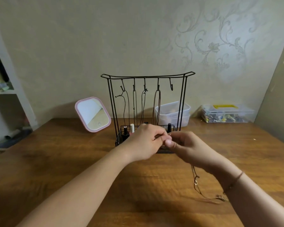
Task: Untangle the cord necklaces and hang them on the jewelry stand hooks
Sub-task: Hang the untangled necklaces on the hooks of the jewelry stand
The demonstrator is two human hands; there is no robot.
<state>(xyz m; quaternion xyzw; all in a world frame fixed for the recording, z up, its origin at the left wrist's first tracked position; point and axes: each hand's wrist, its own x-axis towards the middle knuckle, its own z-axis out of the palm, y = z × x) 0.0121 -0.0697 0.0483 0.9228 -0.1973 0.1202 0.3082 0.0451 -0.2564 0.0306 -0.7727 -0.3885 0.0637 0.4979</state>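
Cord necklace (195, 178) pinched between left hand (143, 141) and right hand (189, 149), above table (56, 161), fronting jewelry stand (147, 102); loose end trailing under right wrist. Four necklaces hung on hooks; rightmost hook (170, 85) bare.

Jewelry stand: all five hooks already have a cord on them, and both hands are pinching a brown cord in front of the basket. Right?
Not quite. The head view shows the jewelry stand with cords on four hooks; the rightmost hook is bare. The rest holds: left hand and right hand both pinch the brown cord in front of the basket.
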